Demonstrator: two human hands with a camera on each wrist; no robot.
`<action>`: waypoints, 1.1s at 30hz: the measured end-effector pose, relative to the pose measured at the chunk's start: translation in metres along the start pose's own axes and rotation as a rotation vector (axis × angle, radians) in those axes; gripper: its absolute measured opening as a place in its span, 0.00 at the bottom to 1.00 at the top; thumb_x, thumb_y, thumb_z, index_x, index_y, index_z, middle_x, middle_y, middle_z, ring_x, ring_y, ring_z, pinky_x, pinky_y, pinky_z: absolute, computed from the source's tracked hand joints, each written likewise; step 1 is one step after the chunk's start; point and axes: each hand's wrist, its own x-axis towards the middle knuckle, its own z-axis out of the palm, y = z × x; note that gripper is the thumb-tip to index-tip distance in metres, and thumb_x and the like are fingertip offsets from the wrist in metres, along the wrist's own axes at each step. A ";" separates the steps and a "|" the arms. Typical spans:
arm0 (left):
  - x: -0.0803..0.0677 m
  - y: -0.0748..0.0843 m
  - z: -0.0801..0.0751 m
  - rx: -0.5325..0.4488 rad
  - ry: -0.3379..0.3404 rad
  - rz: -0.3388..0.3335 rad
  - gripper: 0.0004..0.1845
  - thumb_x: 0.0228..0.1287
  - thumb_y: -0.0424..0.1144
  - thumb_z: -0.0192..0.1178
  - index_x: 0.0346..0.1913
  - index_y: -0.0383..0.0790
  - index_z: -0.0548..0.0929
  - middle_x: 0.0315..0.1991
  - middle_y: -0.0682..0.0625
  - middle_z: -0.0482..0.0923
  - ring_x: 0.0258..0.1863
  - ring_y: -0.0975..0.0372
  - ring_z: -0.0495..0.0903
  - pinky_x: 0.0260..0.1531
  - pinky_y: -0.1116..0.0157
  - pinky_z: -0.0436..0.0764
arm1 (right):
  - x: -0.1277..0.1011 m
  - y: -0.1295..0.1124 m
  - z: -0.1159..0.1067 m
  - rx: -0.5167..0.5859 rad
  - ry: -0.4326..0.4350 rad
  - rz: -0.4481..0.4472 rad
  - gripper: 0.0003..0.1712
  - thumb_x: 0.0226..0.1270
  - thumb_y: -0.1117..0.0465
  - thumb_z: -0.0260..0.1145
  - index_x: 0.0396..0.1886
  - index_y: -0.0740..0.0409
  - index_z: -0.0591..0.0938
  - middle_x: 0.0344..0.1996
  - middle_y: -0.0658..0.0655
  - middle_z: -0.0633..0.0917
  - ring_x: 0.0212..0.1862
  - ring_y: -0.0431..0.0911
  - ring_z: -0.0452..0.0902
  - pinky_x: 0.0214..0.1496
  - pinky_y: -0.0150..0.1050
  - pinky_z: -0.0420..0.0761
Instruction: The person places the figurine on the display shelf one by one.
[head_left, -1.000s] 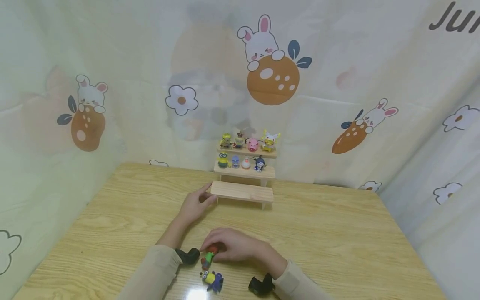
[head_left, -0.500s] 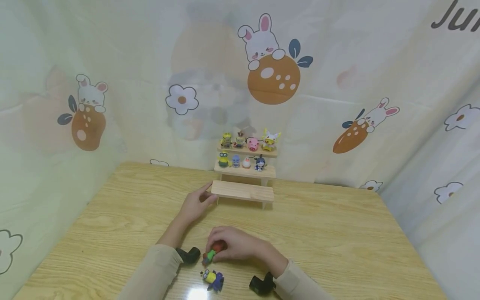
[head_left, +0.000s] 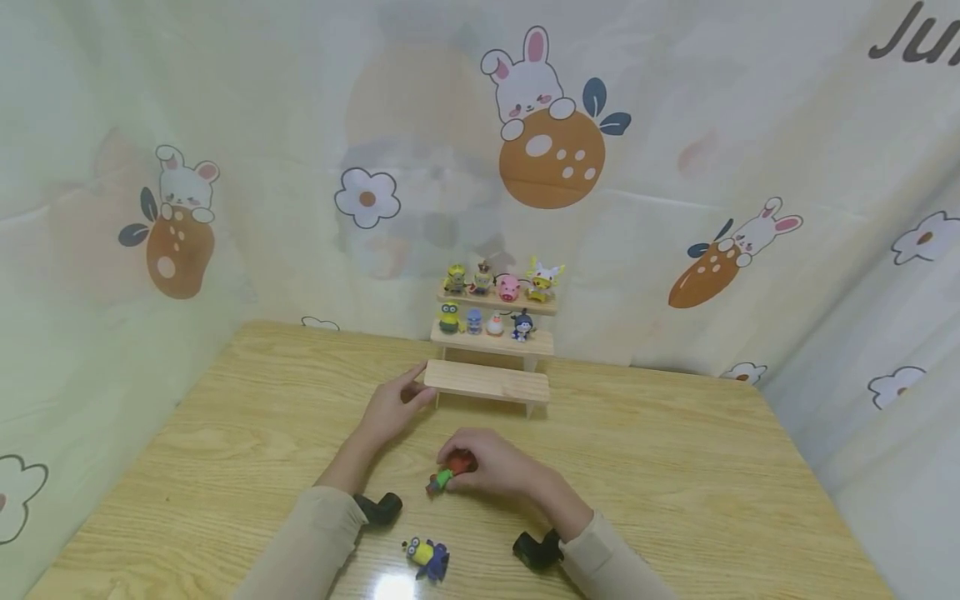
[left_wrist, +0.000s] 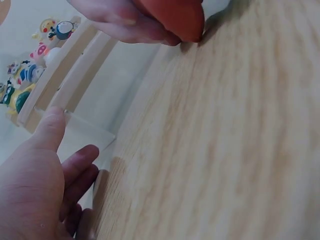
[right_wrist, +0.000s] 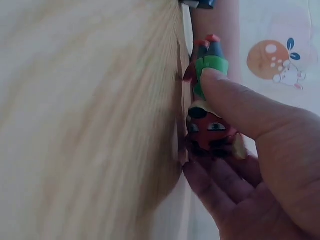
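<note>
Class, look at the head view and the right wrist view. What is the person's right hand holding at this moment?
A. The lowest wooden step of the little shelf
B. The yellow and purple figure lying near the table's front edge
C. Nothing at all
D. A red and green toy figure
D: the right hand pinches the red and green toy figure between thumb and fingers, while the yellow and purple figure lies apart on the table.

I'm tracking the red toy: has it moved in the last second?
Yes. The red toy, held in the right hand, has moved away from the minion toward the wooden shelf.
</note>
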 end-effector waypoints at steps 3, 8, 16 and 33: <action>0.000 0.000 0.001 0.005 0.004 0.003 0.35 0.63 0.58 0.57 0.71 0.50 0.64 0.46 0.50 0.85 0.55 0.54 0.78 0.63 0.50 0.69 | -0.002 0.006 -0.004 0.006 -0.021 -0.007 0.17 0.56 0.54 0.73 0.46 0.49 0.82 0.42 0.43 0.81 0.42 0.33 0.73 0.46 0.27 0.76; 0.000 -0.002 0.003 -0.002 0.008 0.008 0.35 0.64 0.57 0.57 0.71 0.49 0.64 0.46 0.49 0.85 0.54 0.54 0.79 0.62 0.50 0.69 | -0.006 0.016 -0.008 0.046 -0.075 -0.021 0.19 0.56 0.63 0.72 0.49 0.48 0.82 0.47 0.43 0.79 0.47 0.34 0.73 0.53 0.30 0.75; -0.001 -0.001 0.004 -0.013 0.022 0.012 0.34 0.63 0.57 0.58 0.70 0.50 0.65 0.45 0.49 0.85 0.54 0.53 0.79 0.62 0.50 0.69 | -0.010 0.027 -0.012 0.132 -0.010 0.065 0.19 0.57 0.57 0.72 0.49 0.45 0.82 0.43 0.40 0.81 0.47 0.35 0.76 0.54 0.32 0.76; 0.000 0.000 0.002 0.009 0.017 -0.001 0.35 0.63 0.55 0.59 0.70 0.47 0.65 0.45 0.48 0.85 0.54 0.53 0.78 0.64 0.51 0.68 | -0.012 0.027 -0.030 0.151 0.241 0.129 0.17 0.60 0.55 0.69 0.48 0.53 0.81 0.38 0.47 0.82 0.41 0.40 0.77 0.44 0.33 0.79</action>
